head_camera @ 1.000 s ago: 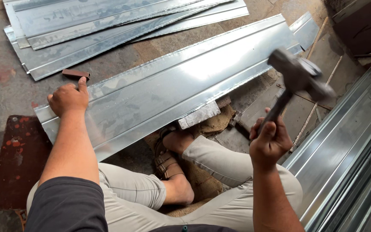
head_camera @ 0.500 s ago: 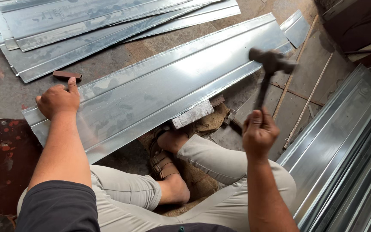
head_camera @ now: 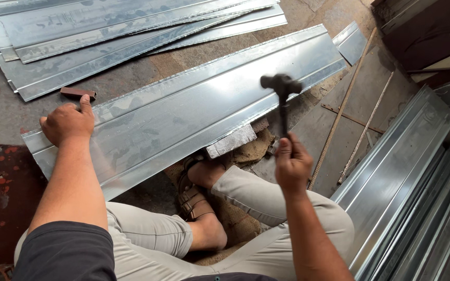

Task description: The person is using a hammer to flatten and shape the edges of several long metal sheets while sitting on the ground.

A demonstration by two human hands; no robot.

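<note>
A long folded sheet-metal panel [head_camera: 183,106] lies slantwise across the floor in front of me. My left hand [head_camera: 67,122] grips its far-left edge and holds it down. My right hand [head_camera: 291,162] is shut on the handle of a dark hammer [head_camera: 281,88], whose head hangs just above the panel's near folded edge. Under that edge sits a grey metal block [head_camera: 231,141] on a piece of sacking. I sit on the floor with my sandalled foot [head_camera: 196,179] tucked below the panel.
A stack of similar metal sheets [head_camera: 115,31] lies at the far left. More folded panels [head_camera: 412,187] lean at the right. A small brown block [head_camera: 77,93] lies by my left hand. Thin rods [head_camera: 350,99] cross the floor; a rusty red plate [head_camera: 1,198] lies left.
The hammer has swung from high at the right down and leftward toward the panel's near edge. My right hand followed it. My left hand stays on the panel's end.
</note>
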